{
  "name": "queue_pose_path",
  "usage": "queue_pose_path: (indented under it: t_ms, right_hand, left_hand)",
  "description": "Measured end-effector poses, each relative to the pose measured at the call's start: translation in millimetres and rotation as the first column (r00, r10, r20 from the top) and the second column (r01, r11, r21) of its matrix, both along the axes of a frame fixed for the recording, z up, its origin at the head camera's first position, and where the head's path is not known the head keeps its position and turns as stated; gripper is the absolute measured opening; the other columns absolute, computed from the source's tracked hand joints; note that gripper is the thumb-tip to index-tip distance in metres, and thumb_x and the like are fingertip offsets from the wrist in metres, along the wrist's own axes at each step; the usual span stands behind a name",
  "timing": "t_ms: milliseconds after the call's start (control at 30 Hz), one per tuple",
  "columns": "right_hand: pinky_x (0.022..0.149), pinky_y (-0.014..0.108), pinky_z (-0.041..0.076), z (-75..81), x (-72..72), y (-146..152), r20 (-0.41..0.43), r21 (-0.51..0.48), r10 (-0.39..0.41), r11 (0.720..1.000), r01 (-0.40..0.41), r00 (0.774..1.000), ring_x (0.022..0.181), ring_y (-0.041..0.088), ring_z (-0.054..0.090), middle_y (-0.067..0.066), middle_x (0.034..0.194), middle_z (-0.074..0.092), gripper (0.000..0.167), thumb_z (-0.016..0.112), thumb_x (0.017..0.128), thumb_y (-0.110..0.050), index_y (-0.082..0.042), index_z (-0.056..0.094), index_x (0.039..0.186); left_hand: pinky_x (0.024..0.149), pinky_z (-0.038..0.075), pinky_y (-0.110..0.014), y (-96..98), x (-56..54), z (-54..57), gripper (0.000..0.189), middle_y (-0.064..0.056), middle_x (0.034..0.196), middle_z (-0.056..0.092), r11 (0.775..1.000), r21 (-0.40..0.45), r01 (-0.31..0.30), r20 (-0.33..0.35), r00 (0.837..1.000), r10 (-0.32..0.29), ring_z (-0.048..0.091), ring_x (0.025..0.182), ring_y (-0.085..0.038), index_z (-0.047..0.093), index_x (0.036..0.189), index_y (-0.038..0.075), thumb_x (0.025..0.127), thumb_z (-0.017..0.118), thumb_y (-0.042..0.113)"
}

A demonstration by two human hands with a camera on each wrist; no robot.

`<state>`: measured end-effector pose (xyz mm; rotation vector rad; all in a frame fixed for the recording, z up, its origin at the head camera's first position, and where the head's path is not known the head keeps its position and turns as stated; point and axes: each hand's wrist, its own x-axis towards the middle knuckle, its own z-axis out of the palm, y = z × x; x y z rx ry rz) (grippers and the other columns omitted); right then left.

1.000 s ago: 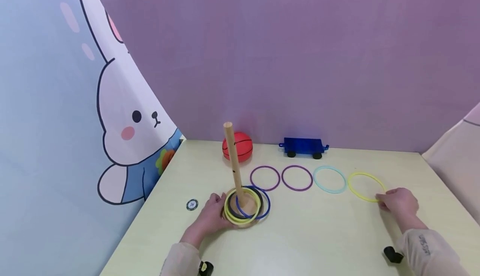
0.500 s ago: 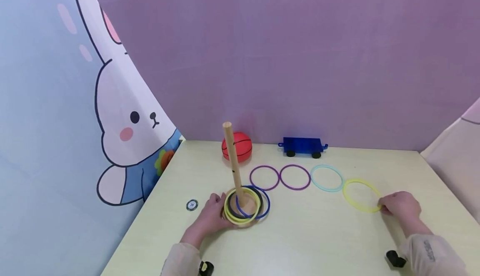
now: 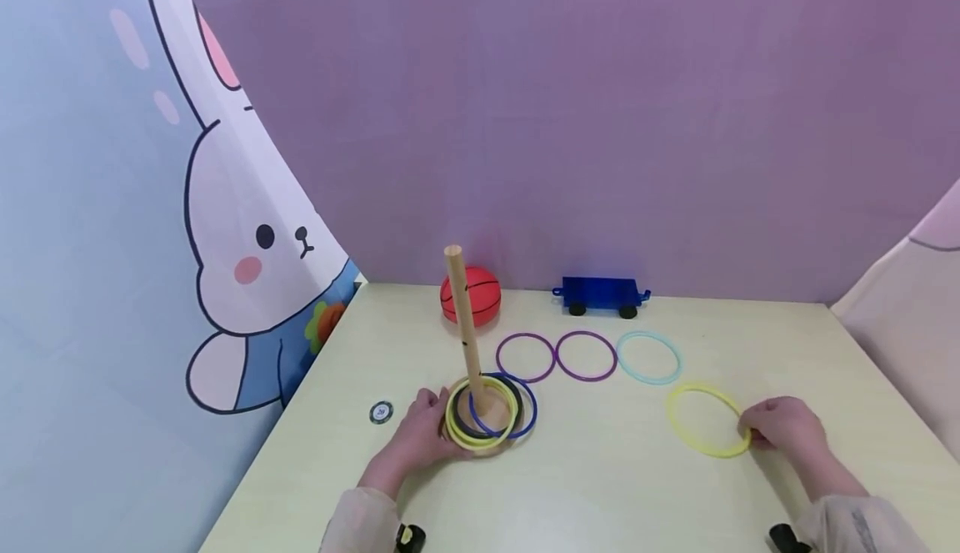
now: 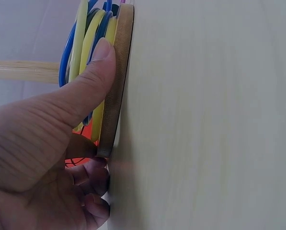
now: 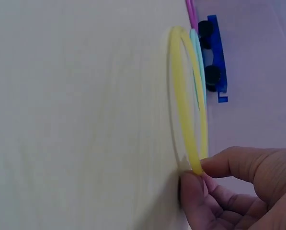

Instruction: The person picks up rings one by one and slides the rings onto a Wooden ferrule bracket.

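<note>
At the right of the table, my right hand [image 3: 787, 429] pinches the near right edge of a yellow ring [image 3: 678, 434] between thumb and fingers; the right wrist view shows the yellow ring [image 5: 182, 103] slightly off the surface. My left hand [image 3: 422, 436] grips the left edge of a round wooden base, its thumb over the rim in the left wrist view. From that base [image 4: 120, 91] rises a wooden peg [image 3: 463, 311]. Yellow, black and blue rings [image 3: 535, 411] lie stacked loosely around the peg's foot, the blue one jutting out to the right.
Two purple rings [image 3: 511, 376] and a light blue ring [image 3: 649, 382] lie flat in a row behind. Further back stand a red ball [image 3: 483, 296] and a blue wheeled wagon [image 3: 600, 293]. A round chip [image 3: 381, 412] lies left of the left hand.
My right hand has drawn the yellow ring toward me and a little left, away from the light blue ring. The left hand stays at the base.
</note>
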<state>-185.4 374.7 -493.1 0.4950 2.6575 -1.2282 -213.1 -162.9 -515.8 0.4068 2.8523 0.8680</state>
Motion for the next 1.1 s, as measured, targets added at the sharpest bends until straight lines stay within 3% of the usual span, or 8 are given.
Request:
queue_pose_path:
  t_ms: [167, 300, 567, 800, 1100]
  right_hand:
    - [0.060, 0.029, 0.057, -6.5, 8.0, -13.4, -0.030, -0.192, 0.006, 0.981, -0.012, 1.000, 0.063, 0.014, 0.063, 0.003, 0.071, 0.065, 0.027, 0.062, 0.087, -0.001, 0.021, 0.060, 0.103]
    - [0.062, 0.029, 0.057, -5.8, 15.4, -29.4, -0.068, -0.281, 0.037, 0.958, -0.054, 0.997, 0.066, 0.015, 0.065, 0.007, 0.078, 0.068, 0.029, 0.062, 0.089, 0.002, 0.023, 0.057, 0.108]
    - [0.067, 0.030, 0.057, 7.8, 26.7, -69.6, -0.121, -0.357, 0.108, 0.923, -0.144, 0.987, 0.070, 0.016, 0.064, 0.011, 0.089, 0.068, 0.037, 0.064, 0.090, -0.002, 0.023, 0.054, 0.115]
    - [0.068, 0.031, 0.058, 25.2, 24.2, -102.3, -0.205, -0.433, 0.159, 0.870, -0.236, 0.966, 0.070, 0.015, 0.065, 0.014, 0.092, 0.068, 0.038, 0.065, 0.090, -0.003, 0.023, 0.053, 0.115]
    - [0.071, 0.032, 0.058, 34.9, 22.9, -135.3, -0.224, -0.521, 0.166, 0.812, -0.262, 0.960, 0.073, 0.016, 0.066, 0.014, 0.093, 0.068, 0.039, 0.065, 0.091, -0.005, 0.022, 0.053, 0.116]
  left_hand:
    - [0.095, 0.044, -0.049, -0.4, 1.6, 2.1, 0.117, -0.011, 0.112, 0.041, 1.000, 0.009, -0.001, 0.000, 1.000, 0.001, 0.044, 0.103, -0.025, 0.030, 0.149, -0.004, 0.062, 0.089, 0.046]
    - [0.095, 0.044, -0.048, -0.4, 2.8, 3.5, 0.117, -0.011, 0.112, 0.041, 1.000, 0.008, -0.006, 0.006, 1.000, 0.006, 0.044, 0.103, -0.025, 0.030, 0.149, -0.003, 0.062, 0.089, 0.047]
    - [0.098, 0.043, -0.049, 0.2, 2.5, 3.0, 0.114, -0.011, 0.115, 0.041, 1.000, 0.025, -0.018, 0.026, 1.000, 0.018, 0.044, 0.106, -0.025, 0.030, 0.150, -0.002, 0.064, 0.089, 0.044]
    - [0.098, 0.044, -0.050, 2.9, -0.7, 7.1, 0.115, -0.014, 0.117, 0.042, 0.999, 0.027, -0.022, 0.008, 1.000, 0.022, 0.046, 0.108, -0.027, 0.030, 0.150, -0.003, 0.063, 0.089, 0.045]
    - [0.097, 0.043, -0.051, 0.5, 3.2, 2.9, 0.116, -0.014, 0.116, 0.042, 0.999, 0.039, -0.025, 0.025, 0.999, 0.024, 0.045, 0.107, -0.027, 0.030, 0.149, -0.003, 0.062, 0.090, 0.045]
